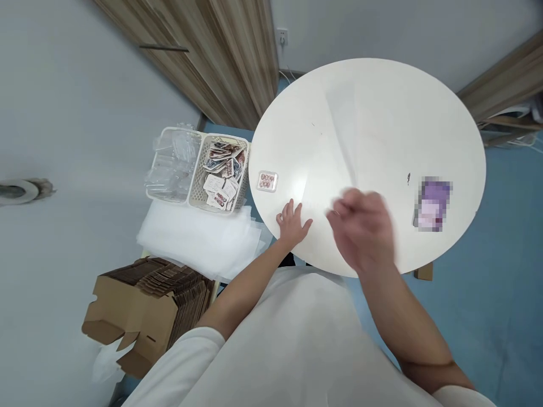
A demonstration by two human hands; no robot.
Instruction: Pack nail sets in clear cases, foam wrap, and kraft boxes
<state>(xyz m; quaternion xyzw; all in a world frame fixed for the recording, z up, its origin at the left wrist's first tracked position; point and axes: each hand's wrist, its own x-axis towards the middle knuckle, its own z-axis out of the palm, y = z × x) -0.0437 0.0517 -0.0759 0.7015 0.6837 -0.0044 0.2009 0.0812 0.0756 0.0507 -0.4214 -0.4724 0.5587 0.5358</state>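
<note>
My left hand [292, 224] rests with fingers spread near the front left edge of the round white table [394, 113]. Just beyond it lies a small clear case [267, 181] with reddish items inside. My right hand [362, 226], blurred by motion, is raised over the front of the table with its fingers closed on a thin translucent sheet [343, 124]. The sheet stretches away from that hand toward the back of the table, and its outline is faint.
Left of the table, a white basket [195, 169] holds clear plastic cases and printed cards. White sheets [199, 237] lie in front of it, and folded cardboard boxes [136, 308] stand nearer. A pixelated purple object [433, 204] is at the table's right.
</note>
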